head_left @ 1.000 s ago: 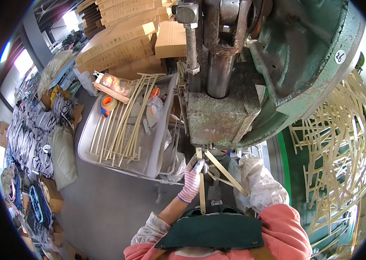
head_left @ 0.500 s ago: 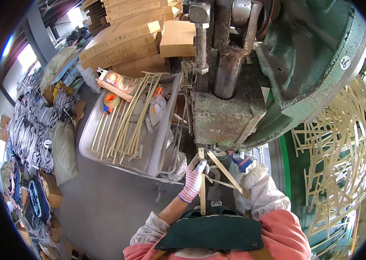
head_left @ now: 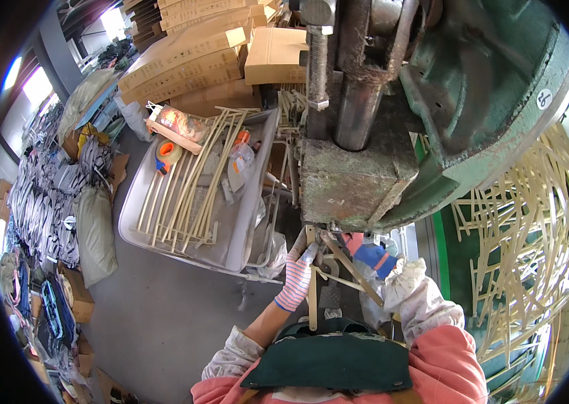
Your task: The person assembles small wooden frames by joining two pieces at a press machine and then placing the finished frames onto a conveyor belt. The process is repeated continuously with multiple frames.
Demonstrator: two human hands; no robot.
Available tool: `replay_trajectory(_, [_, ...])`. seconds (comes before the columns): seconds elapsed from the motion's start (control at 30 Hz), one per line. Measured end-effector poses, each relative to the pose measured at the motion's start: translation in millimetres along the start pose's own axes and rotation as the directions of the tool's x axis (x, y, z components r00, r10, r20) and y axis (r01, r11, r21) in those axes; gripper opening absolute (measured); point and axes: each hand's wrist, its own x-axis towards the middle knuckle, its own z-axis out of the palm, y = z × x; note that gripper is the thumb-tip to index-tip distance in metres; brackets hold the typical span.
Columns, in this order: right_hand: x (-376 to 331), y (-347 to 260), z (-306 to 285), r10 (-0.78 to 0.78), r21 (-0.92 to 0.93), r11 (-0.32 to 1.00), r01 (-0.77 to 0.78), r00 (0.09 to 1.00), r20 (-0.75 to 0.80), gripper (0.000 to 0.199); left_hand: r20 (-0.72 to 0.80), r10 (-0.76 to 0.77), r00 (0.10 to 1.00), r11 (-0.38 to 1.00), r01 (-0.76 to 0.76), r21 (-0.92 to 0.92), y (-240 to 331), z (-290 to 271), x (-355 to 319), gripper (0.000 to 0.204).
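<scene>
My left hand (head_left: 296, 272), in a striped glove with grey fingertips, is closed round a flat cream strip (head_left: 312, 301) with holes. The strip points from just under the press block (head_left: 348, 185) toward my apron. A second strip (head_left: 353, 268) slants down to the right, its upper end near the first one's top, and a thinner cream bar (head_left: 340, 280) crosses between them. My right hand (head_left: 372, 258), in a blue and pink glove, reaches in under the block beside the slanted strip. Its fingers look drawn together; anything in them is hidden.
The green press frame (head_left: 493, 141) looms ahead and to the right. At left stands a pale tub (head_left: 129, 229) holding cream strips, a tape roll (head_left: 168, 153) and bags. Many cream strips (head_left: 526, 242) are heaped at right. Cardboard boxes (head_left: 190, 67) are stacked behind the tub.
My right hand has moved forward and left, under the press block, and more of its glove shows. The slanted strip has tilted and looks darker. My left hand keeps its hold.
</scene>
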Motion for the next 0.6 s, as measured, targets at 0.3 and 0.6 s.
replay_trajectory(0.3, [-17.9,17.6,14.1,0.084,-0.351,0.931,-0.099,0.995,-0.057,0.035,0.024,-0.061,0.998,0.994,0.058,0.092,4.2,-1.4,4.2,0.029])
replay_trajectory(0.6, [-19.4,-21.6,18.2,0.179,0.395,0.908,-0.14,0.982,-0.065,0.03,0.186,-0.081,0.979,0.983,0.047,0.178,27.9,-4.3,8.6,0.022])
